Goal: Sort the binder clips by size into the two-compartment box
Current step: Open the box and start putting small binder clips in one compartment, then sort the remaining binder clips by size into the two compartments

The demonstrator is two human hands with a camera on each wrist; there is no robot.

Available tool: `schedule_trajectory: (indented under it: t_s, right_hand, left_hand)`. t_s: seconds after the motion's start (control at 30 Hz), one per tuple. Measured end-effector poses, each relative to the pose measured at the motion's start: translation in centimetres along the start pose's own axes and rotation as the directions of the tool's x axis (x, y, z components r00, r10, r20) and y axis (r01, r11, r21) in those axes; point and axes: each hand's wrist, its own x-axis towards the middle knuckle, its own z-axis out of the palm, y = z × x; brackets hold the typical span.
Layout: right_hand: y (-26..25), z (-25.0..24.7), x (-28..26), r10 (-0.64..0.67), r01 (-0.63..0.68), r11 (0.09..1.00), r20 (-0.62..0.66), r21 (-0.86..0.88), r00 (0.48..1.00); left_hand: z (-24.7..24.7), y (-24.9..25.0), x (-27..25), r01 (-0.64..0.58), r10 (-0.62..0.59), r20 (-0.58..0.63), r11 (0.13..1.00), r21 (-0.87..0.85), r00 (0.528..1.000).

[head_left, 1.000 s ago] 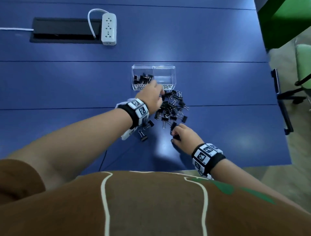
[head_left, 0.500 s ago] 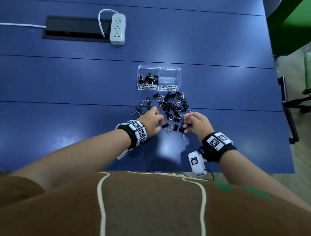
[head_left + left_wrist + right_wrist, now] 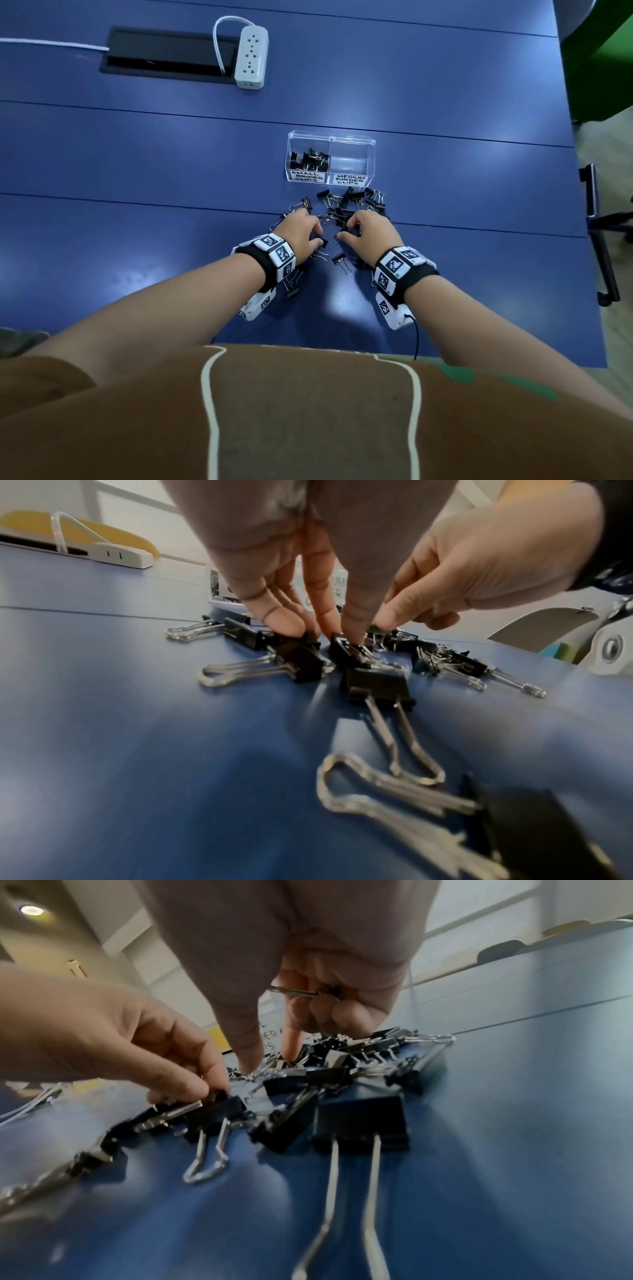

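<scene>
A clear two-compartment box [image 3: 331, 140] stands on the blue table. Its left half, labelled small, holds several small black clips [image 3: 309, 160]; the right half, labelled medium, looks empty. A pile of black binder clips [image 3: 349, 205] lies just in front of it. My left hand [image 3: 317, 236] is at the pile's near left edge, thumb and forefinger pinching a small clip [image 3: 349, 649]. My right hand [image 3: 346, 233] is beside it, its curled fingers holding a clip whose wire handle [image 3: 294, 992] sticks out, while thumb and forefinger reach down into the pile [image 3: 329, 1069].
Loose clips lie near my wrists, one [image 3: 340, 261] between them and one [image 3: 293, 293] under the left wrist. A white power strip [image 3: 251, 56] and a black cable hatch [image 3: 164, 54] sit at the far left. The table's right edge and an office chair [image 3: 603, 219] are at the right.
My left hand came back from the box to the pile's near edge. My right hand moved forward and left into the pile, so both hands now work side by side.
</scene>
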Motion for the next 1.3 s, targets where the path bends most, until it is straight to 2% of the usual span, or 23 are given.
schedule_trajectory:
  t_s: [0.1,0.33,0.43,0.53,0.7,0.87,1.07,1.13,1.2,1.3]
  right_hand:
    - [-0.5,0.5,0.2,0.008,-0.008,1.000,0.047,-0.009,0.999]
    - [-0.1,0.5,-0.6,0.034,-0.043,0.971,0.045,0.236,0.998]
    - [0.4,0.0,-0.8,0.062,-0.062,0.940,0.009,0.337,0.998]
    - [1.1,-0.9,-0.7,0.118,-0.098,0.863,-0.009,0.495,0.993]
    - [1.3,-2.4,-0.2,0.157,-0.127,0.700,0.022,0.702,0.987]
    - [1.0,-2.7,0.8,0.206,-0.184,0.672,0.058,0.718,0.977]
    - [0.7,-2.2,1.4,0.237,-0.226,0.684,0.082,0.694,0.968]
    - [0.7,-2.2,1.7,0.244,-0.247,0.635,0.114,0.732,0.963]
    - [0.7,-2.4,1.9,0.240,-0.257,0.586,0.138,0.768,0.961]
    - [0.3,-3.5,2.2,0.231,-0.239,0.544,0.130,0.804,0.964]
  left_hand:
    - [-0.5,-0.1,0.0,-0.017,0.017,0.008,1.000,0.021,1.000]
    - [-1.3,0.4,1.3,-0.016,0.007,-0.136,0.998,-0.063,0.991]
    - [-1.0,0.9,2.2,-0.010,0.004,-0.127,0.999,-0.044,0.992]
    - [-0.5,1.3,2.9,0.007,-0.006,-0.071,1.000,0.006,0.997]
    - [-0.1,1.5,3.0,0.002,0.001,-0.059,0.999,0.044,0.998]
    - [-1.1,1.0,2.5,-0.023,0.021,-0.089,0.999,-0.022,0.996]
    - [-2.9,-1.4,2.0,0.087,-0.088,-0.192,0.996,-0.017,0.977]
    - [-2.8,-1.6,1.6,0.050,-0.041,-0.215,0.998,0.037,0.976]
    - [-2.2,-0.8,1.1,-0.057,0.076,-0.209,0.994,0.097,0.975]
    - [-0.7,0.8,1.2,-0.161,0.177,-0.096,0.976,0.147,0.980]
